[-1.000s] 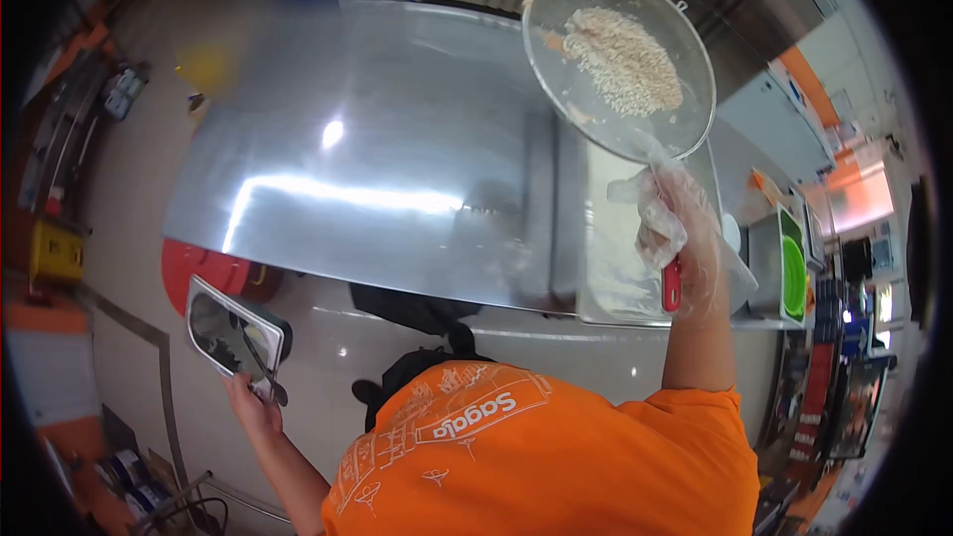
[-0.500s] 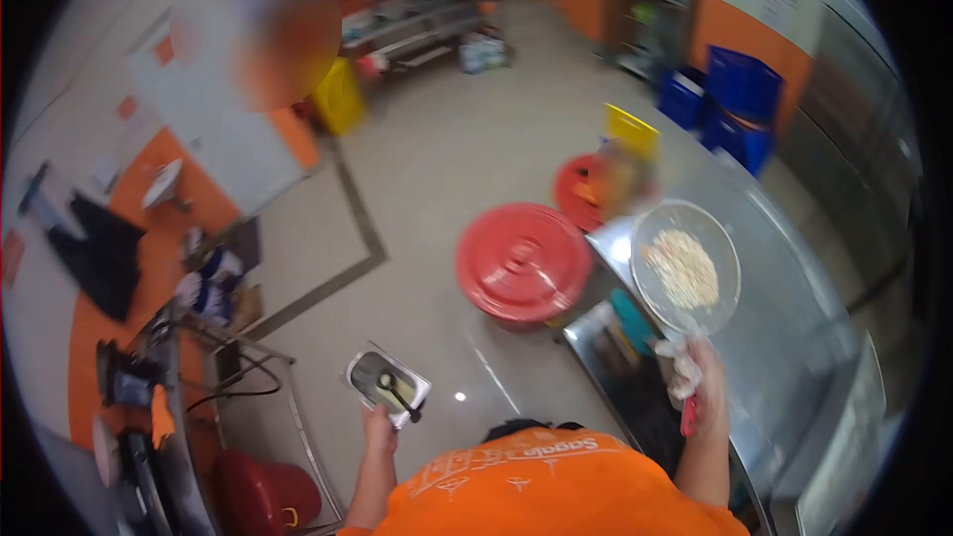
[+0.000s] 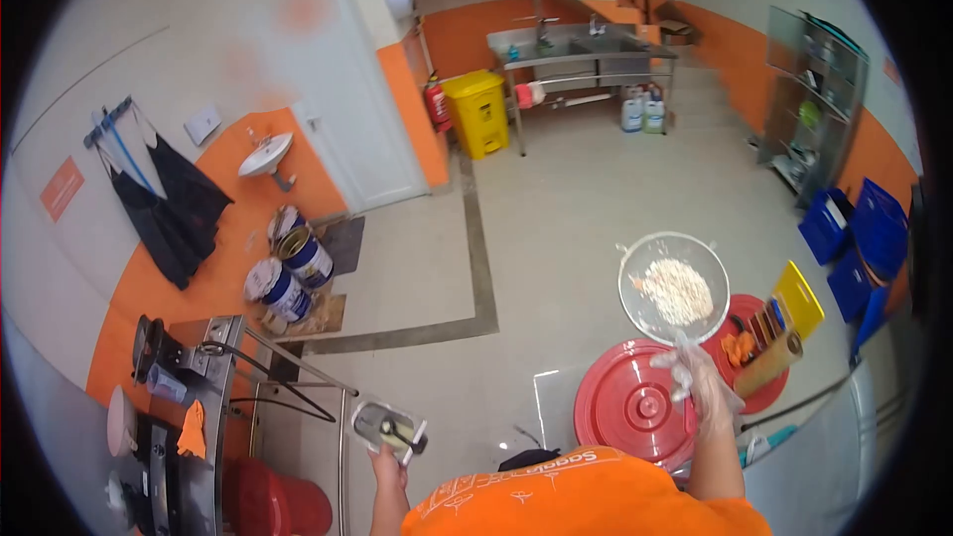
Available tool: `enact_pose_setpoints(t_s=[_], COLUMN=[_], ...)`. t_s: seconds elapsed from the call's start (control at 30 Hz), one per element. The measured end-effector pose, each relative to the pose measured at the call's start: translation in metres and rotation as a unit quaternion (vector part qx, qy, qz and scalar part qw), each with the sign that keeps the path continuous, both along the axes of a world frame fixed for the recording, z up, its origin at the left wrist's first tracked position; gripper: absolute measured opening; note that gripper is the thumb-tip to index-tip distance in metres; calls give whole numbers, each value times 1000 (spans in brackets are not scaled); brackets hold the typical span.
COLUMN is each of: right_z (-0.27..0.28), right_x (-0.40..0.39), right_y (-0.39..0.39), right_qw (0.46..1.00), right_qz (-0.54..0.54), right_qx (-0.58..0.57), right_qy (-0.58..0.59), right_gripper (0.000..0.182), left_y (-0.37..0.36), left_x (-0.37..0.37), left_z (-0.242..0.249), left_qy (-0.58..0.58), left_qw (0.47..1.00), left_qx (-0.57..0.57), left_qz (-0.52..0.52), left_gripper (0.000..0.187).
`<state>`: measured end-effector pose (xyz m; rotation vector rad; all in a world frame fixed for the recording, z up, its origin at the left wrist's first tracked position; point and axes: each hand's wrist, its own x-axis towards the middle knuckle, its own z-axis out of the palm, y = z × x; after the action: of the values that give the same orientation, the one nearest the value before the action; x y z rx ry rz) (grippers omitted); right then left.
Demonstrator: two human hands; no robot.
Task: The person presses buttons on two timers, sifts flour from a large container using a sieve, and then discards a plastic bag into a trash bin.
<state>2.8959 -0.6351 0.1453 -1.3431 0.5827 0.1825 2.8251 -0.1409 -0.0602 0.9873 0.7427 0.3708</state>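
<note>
My left hand (image 3: 389, 469), low in the middle of the view, is closed on the near end of a small rectangular metal pan (image 3: 369, 417). A dark-handled ladle (image 3: 395, 431) rests in the pan, over some pale contents that I cannot make out. In a clear plastic glove, my right hand (image 3: 710, 395) grips the near end of a large round mesh strainer (image 3: 645, 313). Pale, crumbly food pieces (image 3: 679, 290) lie in the strainer. The strainer is held out above the floor, and the hand is over a red lidded bin (image 3: 615, 397).
Right of the bin stand a red tub lid (image 3: 759, 392) with orange cloth, a roll and a yellow board (image 3: 797, 300). A steel stove table (image 3: 226, 357) is at the left. Paint buckets (image 3: 280, 290) stand by the wall, a sink counter (image 3: 576, 43) at the back.
My view has turned, and the strainer in my right hand has swung from over the steel table to over the floor. The pan stays in my left hand.
</note>
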Motion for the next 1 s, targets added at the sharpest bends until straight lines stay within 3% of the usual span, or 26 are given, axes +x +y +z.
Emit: enact_pose_setpoints(t_s=[0.1,0.17,0.27,0.33,0.47,0.53,0.6,0.63,0.7,0.73,0.8,0.93,1.0], right_z=[-29,-51,-33,-49,-68,-81,-89,-92,-97,-102,-94,-49,-44], right_x=[105,190,262,303,362,357,391,422,468,440,487,645,704], right_y=[9,31,77,86,94,83,79,80,79,76,68,46,40], right_qw=[993,976,972,964,964,961,949,945,963,958,981,991,991], right_qz=[104,109,109,111,33,-15,-69,-86,-130,-151,-155,-118,-124], right_qx=[16,146,179,218,245,262,296,303,214,218,65,45,29], right_qy=[-54,-118,-105,-100,-100,-83,-81,-87,-103,-107,-100,-39,-51], right_gripper=[46,40,35,32,30,30,30,30,31,31,31,30,28], left_y=[27,43,39,44,75,75,75,79,63,58,44,8,1], left_x=[46,100,150,191,315,356,450,511,623,625,710,865,899], left_z=[12,12,38,35,1,-3,13,9,17,16,33,60,74], left_qy=[25,29,-3,47,37,49,92,31,-39,-40,-20,-58,-68], left_qw=[997,996,997,997,999,995,983,980,981,976,953,954,963], left_qx=[69,78,76,49,29,42,76,75,58,64,14,-37,-44], left_qz=[28,28,27,38,-4,-75,-137,-180,-183,-204,-302,-293,-257], left_gripper=[43,43,47,49,51,51,48,47,44,44,50,50,43])
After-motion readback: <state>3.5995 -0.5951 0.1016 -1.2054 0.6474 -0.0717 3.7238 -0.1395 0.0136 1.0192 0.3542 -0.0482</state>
